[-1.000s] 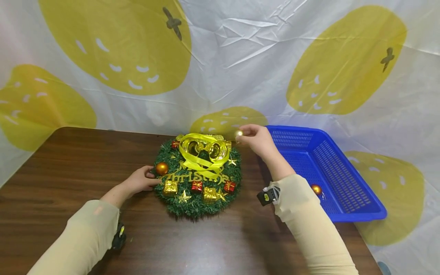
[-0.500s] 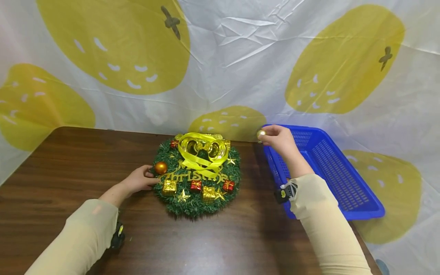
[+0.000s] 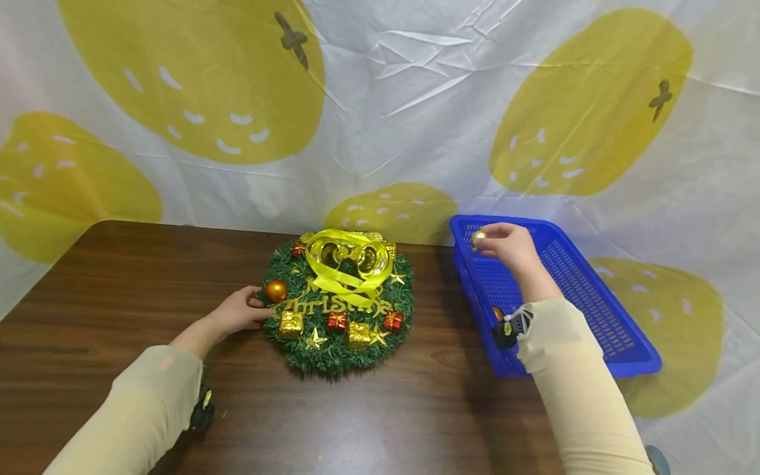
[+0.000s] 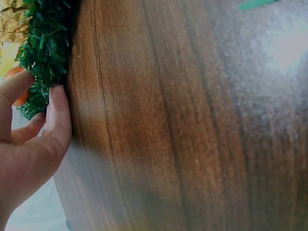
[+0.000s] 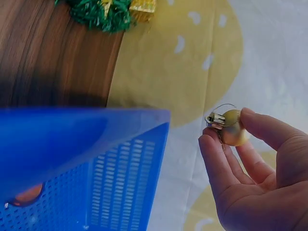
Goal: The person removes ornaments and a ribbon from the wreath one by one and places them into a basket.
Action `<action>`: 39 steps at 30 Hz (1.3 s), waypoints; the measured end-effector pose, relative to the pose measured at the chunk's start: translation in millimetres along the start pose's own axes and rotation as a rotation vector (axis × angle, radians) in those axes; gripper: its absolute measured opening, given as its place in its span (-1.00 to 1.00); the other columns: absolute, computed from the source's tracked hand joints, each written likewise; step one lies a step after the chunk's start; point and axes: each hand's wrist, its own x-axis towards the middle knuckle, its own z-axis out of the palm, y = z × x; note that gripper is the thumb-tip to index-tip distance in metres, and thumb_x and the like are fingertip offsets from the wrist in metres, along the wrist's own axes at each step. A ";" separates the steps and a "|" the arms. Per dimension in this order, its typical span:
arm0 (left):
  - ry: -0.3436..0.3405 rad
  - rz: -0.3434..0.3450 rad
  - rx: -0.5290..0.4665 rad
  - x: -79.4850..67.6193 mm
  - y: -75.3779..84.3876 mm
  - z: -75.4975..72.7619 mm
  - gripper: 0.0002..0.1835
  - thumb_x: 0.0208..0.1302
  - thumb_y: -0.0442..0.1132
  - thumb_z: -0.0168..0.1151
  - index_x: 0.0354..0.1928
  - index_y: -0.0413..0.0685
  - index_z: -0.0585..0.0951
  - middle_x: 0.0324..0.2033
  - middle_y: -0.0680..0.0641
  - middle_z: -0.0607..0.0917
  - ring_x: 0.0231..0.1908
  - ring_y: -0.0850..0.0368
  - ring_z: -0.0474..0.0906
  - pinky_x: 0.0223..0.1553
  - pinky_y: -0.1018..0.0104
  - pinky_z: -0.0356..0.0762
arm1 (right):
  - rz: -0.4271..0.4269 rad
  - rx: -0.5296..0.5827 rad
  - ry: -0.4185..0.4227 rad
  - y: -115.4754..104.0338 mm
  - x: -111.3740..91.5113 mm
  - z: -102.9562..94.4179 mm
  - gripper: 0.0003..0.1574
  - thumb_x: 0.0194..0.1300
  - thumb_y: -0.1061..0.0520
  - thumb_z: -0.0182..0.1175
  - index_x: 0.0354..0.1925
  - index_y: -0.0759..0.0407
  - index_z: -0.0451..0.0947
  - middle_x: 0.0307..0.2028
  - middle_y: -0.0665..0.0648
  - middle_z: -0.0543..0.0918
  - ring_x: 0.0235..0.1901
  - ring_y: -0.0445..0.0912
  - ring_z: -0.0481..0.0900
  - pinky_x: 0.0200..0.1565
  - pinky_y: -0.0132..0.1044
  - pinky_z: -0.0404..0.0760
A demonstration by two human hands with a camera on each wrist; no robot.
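A green Christmas wreath (image 3: 332, 361) lies on the table, trimmed with small gold and red gift boxes, stars, gold bells (image 3: 371, 258) and yellow ribbon. My left hand (image 3: 240, 310) grips its left edge, thumb on top and fingers at the side, as the left wrist view shows on the greenery (image 4: 48, 43). Beside the thumb sits an orange bauble (image 3: 276, 290). My right hand (image 3: 515, 249) pinches a small gold bauble (image 5: 234, 129) with a silver cap and wire loop. That hand hovers over the far left corner of the blue basket (image 3: 475, 300).
Inside the basket rests another orange bauble (image 5: 30, 194), partly hidden by the right wrist strap in the head view. The dark wooden table (image 3: 350, 422) ends at a white curtain (image 3: 404, 119) with yellow fruit prints.
My right hand has carried the gold bauble rightward, from near the wreath's upper right to over the basket. My left hand keeps its grip on the wreath's edge.
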 end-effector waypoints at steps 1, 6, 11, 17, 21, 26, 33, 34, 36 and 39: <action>0.002 0.001 -0.002 0.1 0.1 0.0 -0.20 0.28 -0.30 0.11 0.33 -0.60 -0.10 0.13 -0.59 0.26 0.04 -0.32 0.45 -0.04 0.09 0.63 | 0.006 -0.003 0.000 1.3 0.1 -1.5 -0.46 0.19 0.33 0.18 0.08 0.62 0.33 -0.55 -0.26 0.50 -0.51 -0.44 0.54 -0.22 -0.47 0.67; 0.007 0.001 -0.007 0.8 0.2 0.0 -0.20 0.27 -0.31 0.12 0.33 -0.59 -0.09 0.13 -0.59 0.26 0.02 -0.28 0.48 -0.05 0.10 0.63 | 0.047 -0.045 0.008 9.5 0.9 -7.7 -0.45 0.18 0.34 0.18 0.08 0.64 0.33 -0.51 -0.18 0.53 -0.55 -0.45 0.52 -0.30 -0.54 0.65; 0.004 0.005 -0.002 1.8 -0.1 -0.2 -0.20 0.27 -0.30 0.12 0.33 -0.59 -0.09 0.13 -0.60 0.26 0.02 -0.30 0.47 -0.06 0.10 0.63 | 0.121 -0.079 -0.002 21.5 2.0 -14.4 -0.42 0.17 0.34 0.19 0.10 0.66 0.32 -0.56 -0.18 0.54 -0.59 -0.42 0.53 -0.31 -0.49 0.67; -0.001 0.006 0.003 3.7 -1.1 -0.5 -0.19 0.28 -0.30 0.11 0.34 -0.58 -0.10 0.14 -0.60 0.25 0.06 -0.35 0.44 -0.05 0.09 0.63 | 0.209 -0.107 -0.030 30.4 -0.3 -20.7 -0.43 0.19 0.29 0.19 0.09 0.62 0.32 -0.53 -0.10 0.57 -0.57 -0.37 0.55 -0.29 -0.47 0.67; 0.003 0.005 0.001 4.1 -1.9 -0.4 -0.19 0.28 -0.30 0.12 0.34 -0.59 -0.11 0.14 -0.60 0.25 0.06 -0.36 0.43 -0.04 0.08 0.63 | 0.254 -0.128 -0.029 31.1 -2.4 -22.2 -0.37 0.21 0.27 0.16 0.17 0.60 0.26 -0.17 0.36 0.60 -0.56 -0.34 0.59 -0.24 -0.40 0.69; 0.002 0.000 0.000 2.5 -1.5 -0.3 -0.19 0.28 -0.30 0.11 0.34 -0.59 -0.11 0.14 -0.60 0.25 0.08 -0.37 0.41 -0.03 0.07 0.62 | 0.278 -0.108 -0.022 27.6 -2.0 -20.5 -0.35 0.27 0.23 0.10 0.23 0.56 0.21 0.20 0.52 0.35 -0.52 -0.32 0.61 -0.24 -0.40 0.69; -0.006 -0.005 0.004 0.5 -0.9 -0.8 -0.19 0.30 -0.29 0.10 0.35 -0.58 -0.13 0.16 -0.60 0.23 0.10 -0.38 0.40 -0.01 0.05 0.61 | 0.200 -0.065 -0.032 12.0 1.3 -12.1 -0.35 0.29 0.18 0.11 0.22 0.55 0.22 0.14 0.47 0.40 -0.50 -0.35 0.58 -0.23 -0.45 0.68; -0.006 -0.003 0.005 0.4 -0.9 -0.8 -0.19 0.30 -0.29 0.10 0.35 -0.58 -0.13 0.16 -0.60 0.23 0.10 -0.38 0.40 -0.01 0.06 0.61 | 0.182 -0.060 -0.035 8.9 1.7 -10.3 -0.35 0.29 0.18 0.11 0.22 0.56 0.23 0.12 0.46 0.41 -0.50 -0.35 0.57 -0.23 -0.45 0.68; -0.004 -0.001 0.006 0.3 -0.9 -0.7 -0.20 0.30 -0.29 0.10 0.35 -0.58 -0.12 0.15 -0.60 0.24 0.09 -0.37 0.41 -0.02 0.06 0.61 | 0.156 -0.050 -0.042 2.1 2.1 -5.8 -0.35 0.29 0.18 0.12 0.21 0.56 0.23 0.10 0.45 0.43 -0.51 -0.37 0.56 -0.22 -0.46 0.67; -0.001 0.004 0.007 0.4 -1.3 -0.3 -0.20 0.29 -0.30 0.10 0.34 -0.59 -0.10 0.15 -0.60 0.25 0.07 -0.36 0.42 -0.03 0.07 0.62 | 0.129 -0.056 -0.054 -8.1 2.4 1.8 -0.33 0.29 0.16 0.14 0.23 0.54 0.23 0.10 0.49 0.45 -0.46 -0.35 0.57 -0.16 -0.41 0.67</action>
